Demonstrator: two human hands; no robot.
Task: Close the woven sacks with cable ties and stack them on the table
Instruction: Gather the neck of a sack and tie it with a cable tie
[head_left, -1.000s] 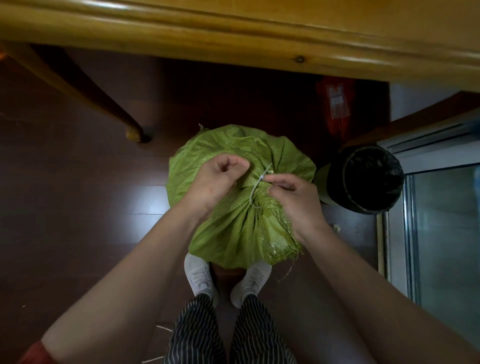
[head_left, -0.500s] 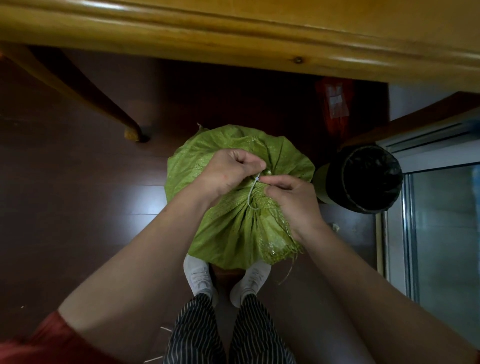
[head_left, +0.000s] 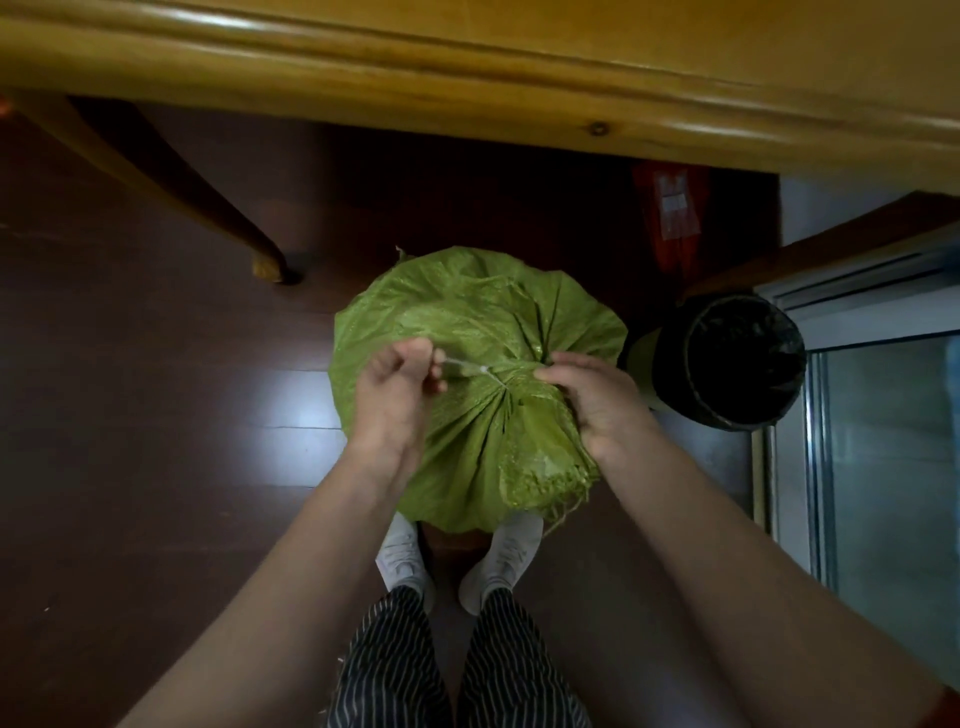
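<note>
cable tie (head_left: 467, 365): tail blurred | table (head_left: 467, 62): cut by top edge | sack (head_left: 467, 312): base hidden

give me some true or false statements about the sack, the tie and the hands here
1. The left hand pinches the free end of the cable tie. True.
2. The right hand holds the gathered neck of the green sack. True.
3. The sack lies on the table. False: it stands on the floor, below the table's edge.
4. The bin beside the sack is white. False: it is black.
</note>
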